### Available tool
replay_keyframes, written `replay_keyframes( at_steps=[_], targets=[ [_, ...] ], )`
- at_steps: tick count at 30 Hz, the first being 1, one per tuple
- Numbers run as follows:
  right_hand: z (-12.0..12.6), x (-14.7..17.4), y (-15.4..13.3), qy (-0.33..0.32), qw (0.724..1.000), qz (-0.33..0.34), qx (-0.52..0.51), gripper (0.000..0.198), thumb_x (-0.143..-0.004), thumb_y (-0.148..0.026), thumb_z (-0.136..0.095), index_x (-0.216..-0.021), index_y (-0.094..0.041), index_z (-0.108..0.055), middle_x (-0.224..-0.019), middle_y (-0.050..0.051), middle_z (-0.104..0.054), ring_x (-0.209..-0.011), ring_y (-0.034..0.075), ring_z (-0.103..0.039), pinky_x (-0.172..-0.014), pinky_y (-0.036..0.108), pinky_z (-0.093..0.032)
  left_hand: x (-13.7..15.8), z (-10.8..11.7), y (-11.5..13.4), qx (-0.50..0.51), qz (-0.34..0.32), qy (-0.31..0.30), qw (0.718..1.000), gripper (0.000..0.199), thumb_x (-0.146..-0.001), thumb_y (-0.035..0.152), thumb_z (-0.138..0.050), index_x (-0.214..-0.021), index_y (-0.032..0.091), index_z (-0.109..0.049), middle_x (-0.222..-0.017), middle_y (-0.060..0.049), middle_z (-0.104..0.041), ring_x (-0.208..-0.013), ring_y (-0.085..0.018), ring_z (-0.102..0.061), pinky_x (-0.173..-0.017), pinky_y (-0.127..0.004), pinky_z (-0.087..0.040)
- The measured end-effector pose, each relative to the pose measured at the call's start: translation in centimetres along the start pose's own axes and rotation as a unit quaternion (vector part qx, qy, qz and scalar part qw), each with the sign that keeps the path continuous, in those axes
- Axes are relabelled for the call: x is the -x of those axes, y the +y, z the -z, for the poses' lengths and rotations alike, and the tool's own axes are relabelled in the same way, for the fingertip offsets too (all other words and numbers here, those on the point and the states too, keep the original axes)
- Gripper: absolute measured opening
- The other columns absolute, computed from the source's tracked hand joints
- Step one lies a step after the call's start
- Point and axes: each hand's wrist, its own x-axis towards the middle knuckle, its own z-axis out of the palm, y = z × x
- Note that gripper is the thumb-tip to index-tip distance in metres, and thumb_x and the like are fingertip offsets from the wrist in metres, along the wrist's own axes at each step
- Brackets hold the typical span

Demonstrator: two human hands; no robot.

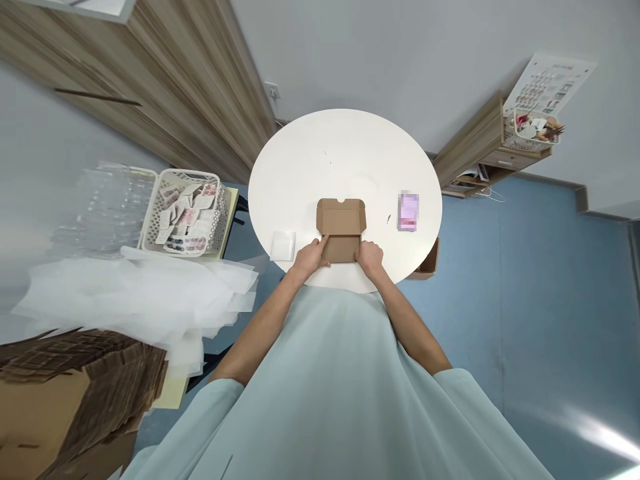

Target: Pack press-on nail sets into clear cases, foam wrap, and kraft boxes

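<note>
A small brown cardboard box (pixel 341 250) lies near the front of the round white table, its lid (pixel 341 217) raised and folded back away from me. My left hand (pixel 311 257) grips the box's left wall, thumb on the rim and fingers outside. At the right wall, my right hand (pixel 370 257) is closed with its fingers curled against the edge. The box's inside looks bare. Left of my left hand lies a white square packet (pixel 283 246). A pink and purple item (pixel 409 212), blurred, rests on the table to the right.
White baskets (pixel 219 220) with small printed packets stand on a side table at left, beside clear plastic packs (pixel 107 213), white sheets (pixel 145 287) and stacked flat cardboard (pixel 105 393). An open carton (pixel 429 265) is below the round table (pixel 340 140). A wooden cabinet (pixel 475 137) stands at right.
</note>
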Motion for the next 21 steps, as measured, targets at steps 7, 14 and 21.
replay_keyframes(
  at_steps=[7, 14, 21],
  targets=[
    [1.3, 2.7, 1.2, 0.031, 0.999, -0.016, -0.035, 0.040, -0.112, -0.044, -0.048, -0.109, -0.014, -0.075, -0.104, 0.021, -0.078, -0.102, 0.034, -0.076, -0.081, 0.037, -0.051, 3.3, 0.6, -2.1, 0.031, 0.062, 0.114, 0.991, 0.070, -0.099, 0.045, -0.072, -0.161, 0.026, -0.043, -0.129, -0.014, -0.065, -0.115, -0.034, -0.070, -0.094, -0.040, -0.055],
    [1.6, 4.9, 1.6, 0.028, 0.996, -0.015, -0.084, 0.037, -0.112, -0.043, -0.050, -0.098, -0.019, -0.074, -0.097, 0.016, -0.077, -0.095, 0.032, -0.074, -0.077, 0.035, -0.046, 4.0, 1.8, -8.6, 0.047, 0.302, 0.196, 0.932, 0.060, -0.093, 0.046, -0.077, -0.137, 0.008, -0.060, -0.141, -0.026, -0.059, -0.128, -0.041, -0.064, -0.104, -0.048, -0.054],
    [1.4, 5.6, 1.0, 0.022, 0.995, -0.013, -0.093, 0.035, -0.111, -0.042, -0.051, -0.097, -0.019, -0.074, -0.095, 0.016, -0.078, -0.092, 0.032, -0.074, -0.074, 0.035, -0.046, 3.4, 1.7, -9.6, 0.064, 0.303, 0.182, 0.933, 0.045, -0.084, 0.051, -0.083, -0.108, 0.015, -0.069, -0.129, -0.023, -0.067, -0.123, -0.041, -0.065, -0.107, -0.051, -0.054]
  ],
)
